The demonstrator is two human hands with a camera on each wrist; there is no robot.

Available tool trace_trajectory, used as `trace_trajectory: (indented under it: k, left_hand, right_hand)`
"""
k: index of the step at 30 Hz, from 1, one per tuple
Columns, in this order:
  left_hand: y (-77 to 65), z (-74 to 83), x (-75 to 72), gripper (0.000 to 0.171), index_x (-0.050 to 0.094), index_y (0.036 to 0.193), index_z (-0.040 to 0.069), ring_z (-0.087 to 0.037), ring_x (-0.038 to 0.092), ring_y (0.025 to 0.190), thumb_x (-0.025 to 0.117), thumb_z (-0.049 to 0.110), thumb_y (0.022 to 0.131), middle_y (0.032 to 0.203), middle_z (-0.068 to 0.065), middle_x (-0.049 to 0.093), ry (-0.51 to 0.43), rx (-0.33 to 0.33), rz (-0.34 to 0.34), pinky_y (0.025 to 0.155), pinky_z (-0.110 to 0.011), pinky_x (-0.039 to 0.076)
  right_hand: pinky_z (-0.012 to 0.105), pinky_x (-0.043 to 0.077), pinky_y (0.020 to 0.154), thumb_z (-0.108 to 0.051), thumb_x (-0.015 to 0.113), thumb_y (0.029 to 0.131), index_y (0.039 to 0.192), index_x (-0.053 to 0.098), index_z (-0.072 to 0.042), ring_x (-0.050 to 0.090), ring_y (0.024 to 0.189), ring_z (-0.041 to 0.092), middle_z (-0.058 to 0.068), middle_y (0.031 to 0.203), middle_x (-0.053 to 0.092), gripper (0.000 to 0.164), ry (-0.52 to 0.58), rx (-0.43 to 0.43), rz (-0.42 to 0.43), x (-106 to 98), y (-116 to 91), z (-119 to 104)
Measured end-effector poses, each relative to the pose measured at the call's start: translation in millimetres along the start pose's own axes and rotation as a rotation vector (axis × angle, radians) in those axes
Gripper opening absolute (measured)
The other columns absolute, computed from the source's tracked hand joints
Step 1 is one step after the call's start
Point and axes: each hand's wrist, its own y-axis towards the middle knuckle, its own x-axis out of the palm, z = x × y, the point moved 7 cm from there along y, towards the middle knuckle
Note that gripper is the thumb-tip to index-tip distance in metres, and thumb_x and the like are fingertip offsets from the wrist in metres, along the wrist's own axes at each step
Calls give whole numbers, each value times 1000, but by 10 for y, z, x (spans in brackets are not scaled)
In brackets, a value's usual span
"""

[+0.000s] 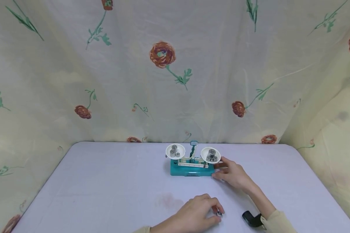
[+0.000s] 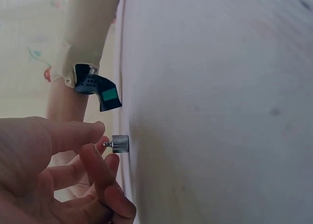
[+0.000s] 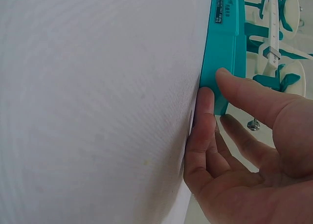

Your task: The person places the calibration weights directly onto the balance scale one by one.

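Note:
A teal balance scale (image 1: 192, 171) stands on the table with two white pans. Several metal weights (image 1: 173, 151) sit in its left pan (image 1: 180, 148), and more metal weights (image 1: 212, 155) lie in its right pan (image 1: 218, 158). My right hand (image 1: 234, 173) grips the right end of the scale's base (image 3: 222, 38), thumb and fingers on its corner. Nearer to me, my left hand (image 1: 199, 212) bends round a small knobbed metal weight (image 2: 121, 144) standing upright on the table. Thumb and forefinger are apart on either side of its knob.
A pale cloth covers the table (image 1: 110, 187). Behind and at the sides hangs a flower-printed curtain (image 1: 128, 81). A black wrist device (image 1: 251, 219) sits at the right sleeve's cuff. A small metal knob (image 3: 253, 125) sticks out from the scale's right end.

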Motion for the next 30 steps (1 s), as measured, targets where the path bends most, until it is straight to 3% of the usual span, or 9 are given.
trace_trajectory:
  k: [13,30]
  left_hand:
    - [57,-24,37,16,76,117,32,10,55,89,77,32,100,96,20,67,4,-65,-24,78,-19,50]
    - [101,-17,44,15,78,113,34,9,54,85,80,30,99,92,21,66,61,-78,-2,73,-20,49]
  right_hand:
    - [52,62,102,-20,82,96,154,49,1,75,117,33,26,139,69,70,0,24,1,12,-10,15]
    - [54,61,102,-21,82,96,155,49,0,75,118,36,26,139,69,71,-3,10,5,7,5,-2]
